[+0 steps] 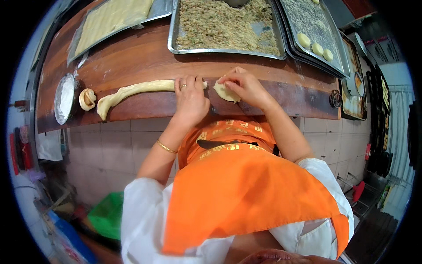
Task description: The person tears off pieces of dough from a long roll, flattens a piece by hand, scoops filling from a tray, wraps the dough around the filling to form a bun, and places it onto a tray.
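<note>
A long pale rope of dough (136,90) lies on the wooden worktable, its left end bent toward the front edge. My left hand (191,94) has its fingers curled over the rope's right end. Just to the right, my right hand (244,86) pinches the upper edge of a flattened round of dough (226,92), which rests near the table's front edge. The fingers partly cover this round. Both hands are close together, with a small gap of table between them.
On the wooden table (132,61), a crumbly filling tray (226,53) stands at the back, a tray of dough sheets (110,22) at back left. Stacked floured trays (316,26) hold several dough balls. A flour bowl (66,99) and a pastry spiral (87,99) sit left; dark rings (335,99) right.
</note>
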`<state>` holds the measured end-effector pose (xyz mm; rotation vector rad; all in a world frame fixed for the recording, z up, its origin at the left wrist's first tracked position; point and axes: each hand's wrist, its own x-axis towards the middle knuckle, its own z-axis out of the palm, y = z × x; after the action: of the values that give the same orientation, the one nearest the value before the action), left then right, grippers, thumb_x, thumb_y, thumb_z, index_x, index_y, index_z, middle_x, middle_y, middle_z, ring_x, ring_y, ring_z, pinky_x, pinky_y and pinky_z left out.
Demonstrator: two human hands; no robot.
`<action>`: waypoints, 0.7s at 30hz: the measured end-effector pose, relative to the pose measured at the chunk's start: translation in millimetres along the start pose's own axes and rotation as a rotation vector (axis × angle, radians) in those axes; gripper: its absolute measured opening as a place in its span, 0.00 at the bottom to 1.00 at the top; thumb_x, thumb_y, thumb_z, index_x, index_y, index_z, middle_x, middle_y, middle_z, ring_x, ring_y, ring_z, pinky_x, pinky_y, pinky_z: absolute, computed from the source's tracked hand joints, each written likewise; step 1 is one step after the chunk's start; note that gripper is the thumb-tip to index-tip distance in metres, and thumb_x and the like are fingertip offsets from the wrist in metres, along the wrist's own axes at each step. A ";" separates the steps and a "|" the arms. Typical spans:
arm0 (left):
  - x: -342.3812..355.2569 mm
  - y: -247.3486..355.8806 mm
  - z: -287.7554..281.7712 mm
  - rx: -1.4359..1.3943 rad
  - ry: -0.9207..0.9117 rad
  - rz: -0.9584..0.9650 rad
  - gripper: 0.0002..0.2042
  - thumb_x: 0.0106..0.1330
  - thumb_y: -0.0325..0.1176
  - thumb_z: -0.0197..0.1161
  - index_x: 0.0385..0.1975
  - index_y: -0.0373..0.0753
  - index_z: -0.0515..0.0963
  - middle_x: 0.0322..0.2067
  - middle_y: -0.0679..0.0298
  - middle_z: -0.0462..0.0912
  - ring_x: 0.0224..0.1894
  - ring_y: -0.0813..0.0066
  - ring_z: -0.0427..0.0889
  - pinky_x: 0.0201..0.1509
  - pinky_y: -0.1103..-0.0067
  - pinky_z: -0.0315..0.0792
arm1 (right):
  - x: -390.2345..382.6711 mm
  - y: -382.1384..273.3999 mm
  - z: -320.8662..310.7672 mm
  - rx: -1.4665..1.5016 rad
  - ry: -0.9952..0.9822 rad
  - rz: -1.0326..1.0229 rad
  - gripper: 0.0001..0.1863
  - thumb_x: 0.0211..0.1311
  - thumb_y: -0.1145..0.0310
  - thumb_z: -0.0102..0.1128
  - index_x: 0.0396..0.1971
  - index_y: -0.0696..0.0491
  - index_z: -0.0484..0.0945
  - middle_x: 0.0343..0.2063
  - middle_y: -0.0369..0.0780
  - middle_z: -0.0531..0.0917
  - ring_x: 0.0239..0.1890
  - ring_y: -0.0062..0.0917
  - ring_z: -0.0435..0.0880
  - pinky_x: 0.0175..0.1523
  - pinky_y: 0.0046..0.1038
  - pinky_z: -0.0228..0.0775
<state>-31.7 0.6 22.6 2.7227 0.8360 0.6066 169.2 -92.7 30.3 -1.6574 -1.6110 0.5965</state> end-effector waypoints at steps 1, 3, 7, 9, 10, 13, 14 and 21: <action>4.2 0.8 -5.0 -0.026 -0.044 -0.007 0.19 0.55 0.23 0.58 0.49 0.29 0.74 0.50 0.48 0.74 0.57 0.49 0.70 0.67 0.57 0.56 | -4.7 0.7 -1.2 -0.169 -0.083 0.070 0.13 0.58 0.71 0.63 0.44 0.52 0.81 0.36 0.46 0.80 0.39 0.44 0.81 0.44 0.36 0.73; 17.3 1.2 -10.0 -0.076 -0.135 -0.019 0.20 0.55 0.20 0.56 0.51 0.27 0.74 0.49 0.46 0.76 0.55 0.47 0.73 0.64 0.58 0.62 | -7.9 0.8 2.1 -0.136 -0.007 0.128 0.13 0.56 0.71 0.65 0.42 0.55 0.80 0.33 0.46 0.79 0.38 0.40 0.80 0.43 0.34 0.72; 59.3 12.8 9.2 -0.290 0.010 0.120 0.18 0.57 0.17 0.52 0.49 0.29 0.76 0.45 0.45 0.80 0.48 0.46 0.79 0.54 0.64 0.74 | 0.8 -22.3 -0.8 -0.373 0.056 0.146 0.14 0.55 0.68 0.67 0.40 0.58 0.80 0.34 0.47 0.83 0.40 0.43 0.83 0.45 0.39 0.75; 82.8 18.9 33.3 -0.474 -0.029 0.219 0.17 0.59 0.18 0.52 0.49 0.29 0.76 0.45 0.45 0.80 0.47 0.46 0.79 0.53 0.65 0.74 | 1.5 -7.8 -5.8 -0.155 -0.016 0.235 0.15 0.56 0.68 0.66 0.41 0.59 0.80 0.35 0.48 0.85 0.40 0.42 0.84 0.46 0.39 0.75; 91.0 23.4 44.2 -0.569 -0.050 0.269 0.17 0.59 0.19 0.52 0.49 0.29 0.76 0.45 0.46 0.80 0.47 0.47 0.79 0.53 0.65 0.75 | -1.3 1.3 -10.7 -0.048 -0.051 0.281 0.15 0.56 0.68 0.65 0.41 0.59 0.80 0.35 0.48 0.85 0.40 0.41 0.85 0.46 0.38 0.75; 105.4 39.8 68.3 -0.576 -0.121 0.274 0.19 0.64 0.27 0.56 0.56 0.32 0.73 0.50 0.46 0.78 0.53 0.47 0.77 0.59 0.64 0.71 | -19.1 20.1 -39.2 0.136 -0.038 0.298 0.11 0.60 0.71 0.61 0.41 0.58 0.81 0.33 0.48 0.86 0.37 0.36 0.86 0.43 0.34 0.76; 102.5 43.4 73.3 -0.450 -0.103 0.329 0.21 0.65 0.32 0.57 0.59 0.34 0.71 0.53 0.47 0.76 0.57 0.49 0.75 0.62 0.63 0.68 | -23.2 23.8 -48.8 0.153 -0.017 0.315 0.10 0.61 0.72 0.60 0.41 0.58 0.81 0.32 0.47 0.86 0.35 0.35 0.86 0.42 0.33 0.76; 87.5 52.5 73.7 -0.098 -0.158 0.538 0.34 0.65 0.52 0.61 0.68 0.44 0.63 0.65 0.53 0.67 0.67 0.54 0.65 0.71 0.56 0.57 | -3.9 26.0 -87.6 -0.100 0.467 0.146 0.07 0.66 0.72 0.57 0.38 0.58 0.82 0.33 0.43 0.85 0.33 0.31 0.84 0.39 0.30 0.75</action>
<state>92.6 1.5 2.4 2.8541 0.0242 0.4971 252.2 -111.1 64.2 -1.8338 -1.2045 0.1762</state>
